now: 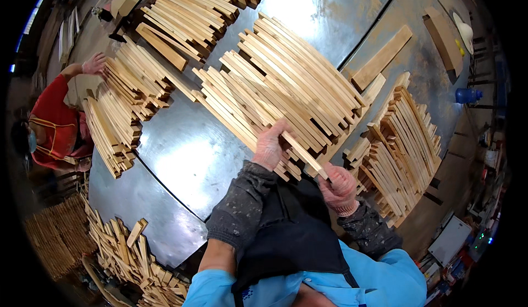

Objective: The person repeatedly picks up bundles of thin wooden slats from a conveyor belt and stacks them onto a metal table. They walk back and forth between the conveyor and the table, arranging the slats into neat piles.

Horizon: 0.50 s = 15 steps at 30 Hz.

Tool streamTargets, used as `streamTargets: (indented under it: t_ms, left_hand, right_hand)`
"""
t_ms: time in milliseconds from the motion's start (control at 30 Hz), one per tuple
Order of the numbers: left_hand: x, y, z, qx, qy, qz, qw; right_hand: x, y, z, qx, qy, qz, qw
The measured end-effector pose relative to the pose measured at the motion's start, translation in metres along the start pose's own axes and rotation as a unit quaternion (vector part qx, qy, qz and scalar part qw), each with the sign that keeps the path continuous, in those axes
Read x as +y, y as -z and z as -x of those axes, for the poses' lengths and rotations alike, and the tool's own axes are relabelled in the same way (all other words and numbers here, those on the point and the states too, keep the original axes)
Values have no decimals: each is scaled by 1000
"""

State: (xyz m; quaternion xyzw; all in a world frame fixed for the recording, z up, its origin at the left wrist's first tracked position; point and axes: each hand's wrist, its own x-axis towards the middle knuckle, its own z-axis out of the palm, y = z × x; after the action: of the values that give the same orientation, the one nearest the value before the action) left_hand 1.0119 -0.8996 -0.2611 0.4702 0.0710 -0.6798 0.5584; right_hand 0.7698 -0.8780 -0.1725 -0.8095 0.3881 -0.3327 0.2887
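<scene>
A pale wooden strip (304,154) spans the space between my two gloved hands, slanting down to the right. My left hand (269,146) is closed around its upper part, over the near edge of a wide row of wooden strips (291,81) laid side by side. At the strip's lower end, my right hand (338,188) grips with the fingers curled; the glove partly hides that end. Right of this hand, a stack of strips (404,147) stands in several layers, close to my fingers.
A co-worker in red (58,114) reaches toward bundles of strips (135,76) on the metal table (181,158). A loose board (382,58) lies beyond the row. A heap of offcuts (126,252) is at lower left. A blue jug (467,95) stands at far right.
</scene>
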Motion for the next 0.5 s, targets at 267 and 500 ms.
streamTargets:
  t_ms: [267, 500]
  left_hand:
    - [-23, 16, 63, 106, -113, -36, 987]
    - [-23, 115, 104, 250, -111, -39, 961]
  right_hand:
    - [18, 0, 53, -259, -246, -77, 931]
    - [48, -32, 69, -428, -265, -69, 861]
